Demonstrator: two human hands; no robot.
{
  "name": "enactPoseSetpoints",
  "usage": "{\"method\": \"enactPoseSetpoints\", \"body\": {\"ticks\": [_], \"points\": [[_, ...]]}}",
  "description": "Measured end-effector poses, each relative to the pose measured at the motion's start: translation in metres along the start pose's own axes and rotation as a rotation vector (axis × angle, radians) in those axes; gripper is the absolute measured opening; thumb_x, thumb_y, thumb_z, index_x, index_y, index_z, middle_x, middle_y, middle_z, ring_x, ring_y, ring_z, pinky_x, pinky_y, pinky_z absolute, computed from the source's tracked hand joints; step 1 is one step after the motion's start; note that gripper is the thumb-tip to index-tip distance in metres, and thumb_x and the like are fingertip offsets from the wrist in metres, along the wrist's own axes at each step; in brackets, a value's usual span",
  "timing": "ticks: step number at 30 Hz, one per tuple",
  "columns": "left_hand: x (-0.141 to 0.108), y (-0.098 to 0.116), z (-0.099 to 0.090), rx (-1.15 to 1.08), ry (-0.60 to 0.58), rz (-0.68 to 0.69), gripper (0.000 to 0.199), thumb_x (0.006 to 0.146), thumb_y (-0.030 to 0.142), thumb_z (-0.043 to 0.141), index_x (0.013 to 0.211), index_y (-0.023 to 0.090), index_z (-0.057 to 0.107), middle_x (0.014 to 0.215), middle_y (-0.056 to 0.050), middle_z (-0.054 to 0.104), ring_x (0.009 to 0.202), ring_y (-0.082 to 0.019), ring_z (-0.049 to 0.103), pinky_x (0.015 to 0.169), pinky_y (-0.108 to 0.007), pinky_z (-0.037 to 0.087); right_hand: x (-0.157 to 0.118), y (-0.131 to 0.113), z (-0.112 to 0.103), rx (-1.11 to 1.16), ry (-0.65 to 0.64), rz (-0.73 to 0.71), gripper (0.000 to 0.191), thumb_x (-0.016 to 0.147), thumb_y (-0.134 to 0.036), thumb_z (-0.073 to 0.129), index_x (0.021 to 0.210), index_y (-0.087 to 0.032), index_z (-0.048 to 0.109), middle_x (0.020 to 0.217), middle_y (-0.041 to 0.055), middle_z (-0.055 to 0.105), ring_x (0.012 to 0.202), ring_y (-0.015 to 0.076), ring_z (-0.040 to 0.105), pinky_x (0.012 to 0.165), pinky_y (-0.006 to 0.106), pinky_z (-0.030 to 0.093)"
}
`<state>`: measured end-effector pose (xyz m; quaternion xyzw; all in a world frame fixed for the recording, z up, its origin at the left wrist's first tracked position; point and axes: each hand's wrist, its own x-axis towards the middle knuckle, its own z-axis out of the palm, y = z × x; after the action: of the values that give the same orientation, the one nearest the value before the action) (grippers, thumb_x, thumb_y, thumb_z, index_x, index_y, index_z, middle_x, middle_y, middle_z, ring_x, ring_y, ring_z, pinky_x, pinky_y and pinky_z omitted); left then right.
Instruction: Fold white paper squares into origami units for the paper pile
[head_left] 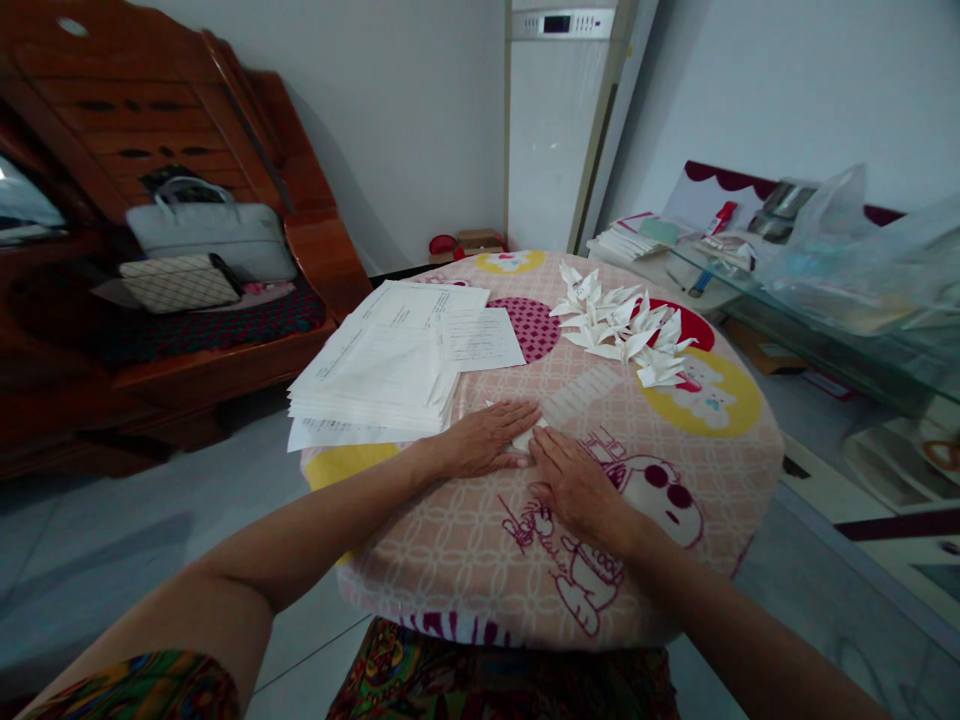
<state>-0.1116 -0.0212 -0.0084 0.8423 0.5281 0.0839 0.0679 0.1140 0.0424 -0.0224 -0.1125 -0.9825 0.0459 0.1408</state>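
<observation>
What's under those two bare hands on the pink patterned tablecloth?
Under the left hand and right hand is white paper, lying on the pink patterned tablecloth. A bit shows between the hands; the covered part's shape can't be seen.

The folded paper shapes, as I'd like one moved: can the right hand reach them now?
Probably yes: nothing upright stands between the right hand and the folded paper shapes, though it touches a small white paper.
</observation>
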Motion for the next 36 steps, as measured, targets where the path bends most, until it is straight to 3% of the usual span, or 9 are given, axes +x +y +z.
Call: {"method": "enactPoseSetpoints", "body": {"ticks": [7, 14, 18, 20, 22, 24, 28, 33, 36], "points": [[-0.006, -0.01, -0.013, 0.189, -0.058, -0.098, 0.071, 0.099, 0.057, 0.027, 0.154, 0.012, 0.022, 0.159, -0.015, 0.027, 0.149, -0.026, 0.024, 0.121, -0.046, 0.014, -0.019, 0.006, -0.002, -0.021, 0.019, 0.012, 0.05, 0.094, -0.032, 0.054, 0.136, -0.005, 0.052, 0.146, 0.022, 0.049, 0.138, 0.032, 0.043, 0.114, 0.049, 0.038], [-0.011, -0.047, -0.021, 0.301, 0.003, -0.203, 0.066, 0.098, 0.054, 0.039, 0.147, 0.01, 0.036, 0.153, -0.018, 0.039, 0.144, -0.031, 0.034, 0.118, -0.052, 0.021, -0.031, 0.009, 0.002, 0.016, 0.069, 0.029, 0.05, 0.094, -0.029, 0.051, 0.14, -0.008, 0.049, 0.147, 0.0206, 0.048, 0.14, 0.0299, 0.04, 0.113, 0.051, 0.039], [-0.014, -0.05, -0.034, 0.203, 0.193, -0.187, 0.059, 0.09, 0.037, 0.061, 0.14, 0.01, 0.044, 0.15, -0.022, 0.041, 0.138, -0.032, 0.041, 0.113, -0.051, 0.034, -0.03, 0.007, 0.001, 0.022, 0.075, 0.034, 0.05, 0.094, -0.029, 0.051, 0.14, -0.009, 0.049, 0.147, 0.0203, 0.048, 0.14, 0.0298, 0.041, 0.113, 0.05, 0.04], [-0.012, -0.04, -0.039, 0.093, 0.344, -0.078, 0.048, 0.089, 0.017, 0.056, 0.137, 0.015, 0.049, 0.146, -0.017, 0.048, 0.133, -0.027, 0.047, 0.106, -0.046, 0.044, -0.03, 0.007, 0.001, 0.019, 0.072, 0.033, 0.049, 0.094, -0.029, 0.051, 0.14, -0.009, 0.049, 0.147, 0.0201, 0.049, 0.139, 0.0298, 0.041, 0.113, 0.05, 0.04], [-0.008, -0.029, -0.041, 0.001, 0.443, 0.004, 0.039, 0.091, 0.008, 0.047, 0.127, 0.018, 0.057, 0.132, -0.013, 0.06, 0.123, -0.022, 0.055, 0.099, -0.041, 0.05, -0.031, 0.007, 0.001, 0.017, 0.069, 0.036, 0.049, 0.094, -0.029, 0.051, 0.14, -0.009, 0.049, 0.147, 0.0198, 0.048, 0.139, 0.0299, 0.041, 0.112, 0.051, 0.04], [-0.003, -0.022, -0.04, -0.061, 0.413, 0.079, 0.033, 0.093, 0.009, 0.045, 0.119, 0.017, 0.064, 0.122, -0.012, 0.065, 0.113, -0.02, 0.06, 0.097, -0.038, 0.051, -0.031, 0.007, 0.001, 0.016, 0.068, 0.037, 0.049, 0.094, -0.028, 0.051, 0.14, -0.009, 0.049, 0.147, 0.0194, 0.048, 0.139, 0.0301, 0.041, 0.112, 0.051, 0.04], [0.003, -0.031, -0.03, -0.113, 0.291, 0.066, 0.024, 0.094, 0.014, 0.049, 0.106, 0.014, 0.069, 0.106, -0.011, 0.071, 0.103, -0.021, 0.064, 0.093, -0.038, 0.052, -0.024, 0.003, -0.007, -0.011, 0.055, 0.047, 0.043, 0.094, -0.025, 0.051, 0.134, -0.008, 0.055, 0.142, 0.0197, 0.053, 0.134, 0.0313, 0.045, 0.109, 0.051, 0.042], [0.002, -0.044, -0.023, -0.221, 0.26, 0.029, 0.024, 0.096, 0.021, 0.049, 0.105, 0.015, 0.07, 0.107, -0.011, 0.072, 0.103, -0.02, 0.064, 0.094, -0.036, 0.05, 0.008, -0.001, -0.023, -0.019, -0.049, 0.065, 0.021, 0.093, -0.017, 0.051, 0.096, -0.01, 0.07, 0.118, 0.0179, 0.066, 0.106, 0.0281, 0.058, 0.094, 0.043, 0.049], [0.001, -0.041, -0.024, -0.226, 0.271, 0.004, 0.022, 0.095, 0.024, 0.051, 0.1, 0.016, 0.071, 0.103, -0.011, 0.071, 0.099, -0.02, 0.064, 0.092, -0.037, 0.05, 0.029, 0.0, -0.025, 0.034, -0.066, 0.177, 0.023, 0.093, -0.014, 0.049, 0.08, -0.014, 0.068, 0.09, 0.011, 0.067, 0.089, 0.0224, 0.059, 0.082, 0.035, 0.048]]}}
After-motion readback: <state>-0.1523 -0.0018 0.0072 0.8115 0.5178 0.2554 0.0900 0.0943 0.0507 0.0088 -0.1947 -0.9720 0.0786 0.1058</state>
